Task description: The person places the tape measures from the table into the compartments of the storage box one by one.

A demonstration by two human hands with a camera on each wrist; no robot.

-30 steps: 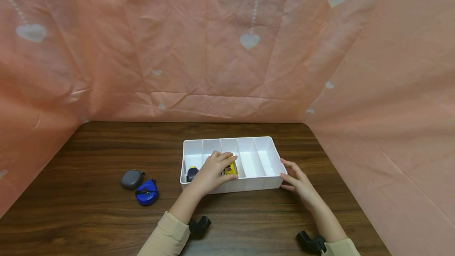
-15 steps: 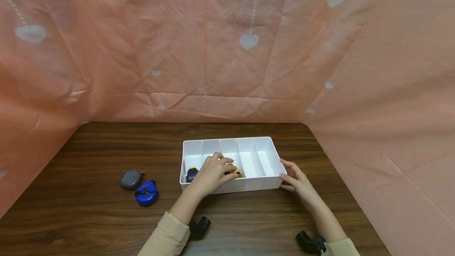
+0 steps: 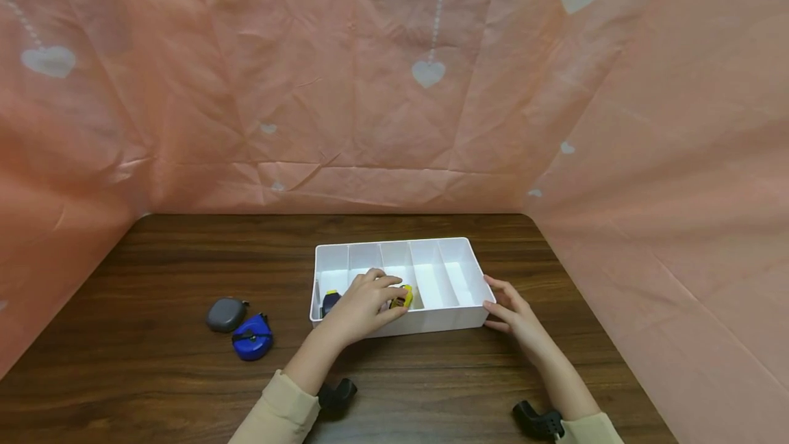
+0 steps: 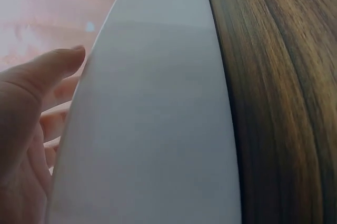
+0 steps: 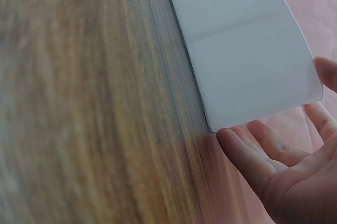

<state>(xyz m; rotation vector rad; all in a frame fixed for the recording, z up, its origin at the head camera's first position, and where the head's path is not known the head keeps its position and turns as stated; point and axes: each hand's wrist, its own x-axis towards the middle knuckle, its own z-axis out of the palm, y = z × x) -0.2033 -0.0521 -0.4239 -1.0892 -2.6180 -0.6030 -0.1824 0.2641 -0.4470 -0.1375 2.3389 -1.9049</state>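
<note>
A white divided tray (image 3: 394, 243) stands on the dark wooden table (image 3: 154, 259). My left hand (image 3: 388, 295) reaches over its front wall into a middle compartment, fingers and thumb curled round a yellow tape measure (image 3: 403, 296) that sits low inside. A dark blue tape measure (image 3: 329, 301) lies in the leftmost compartment. My right hand (image 3: 494, 303) is open, its straight fingers resting against the tray's right front corner. The left wrist view shows the tray wall (image 4: 152, 118) with my left hand (image 4: 31, 129) behind it. In the right wrist view my right hand (image 5: 279, 161) spreads beside the tray corner (image 5: 242, 55).
A grey tape measure (image 3: 226, 314) and a blue one (image 3: 253, 338) lie together on the table left of the tray. Pink cloth with white hearts (image 3: 425, 74) walls in the back and both sides. The two right compartments of the tray hold nothing.
My left hand has lowered the yellow tape measure from above the tray rim down into the middle compartment. The right hand has stayed at the tray's corner.
</note>
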